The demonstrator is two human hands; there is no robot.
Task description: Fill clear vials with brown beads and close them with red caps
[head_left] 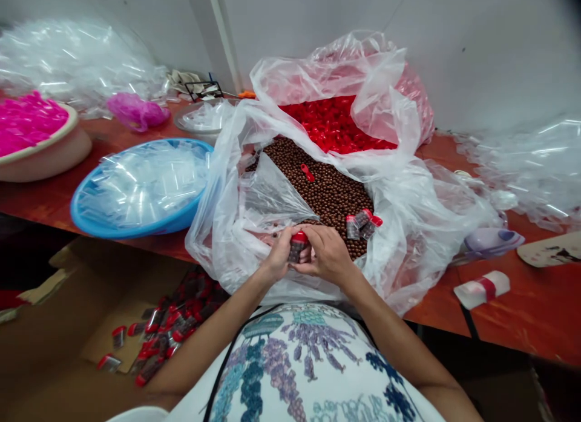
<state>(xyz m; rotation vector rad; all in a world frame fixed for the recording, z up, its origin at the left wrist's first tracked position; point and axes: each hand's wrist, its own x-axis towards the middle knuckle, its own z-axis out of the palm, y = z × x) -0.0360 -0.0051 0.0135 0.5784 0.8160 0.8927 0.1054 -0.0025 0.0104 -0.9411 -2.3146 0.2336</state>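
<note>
Clasping one red-capped vial [298, 247] (writing unreadable), left hand [276, 255] and right hand [327, 255] fingers curl shut.

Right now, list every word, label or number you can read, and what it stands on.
No text can be read.
Card at far right: dark marks, too blurred to read.
Red-capped vial between left hand and right hand: no label visible.

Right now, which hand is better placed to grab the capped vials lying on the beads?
Likely right: the right hand sits just beside those vials; the left hand is farther, across the held vial.
</note>
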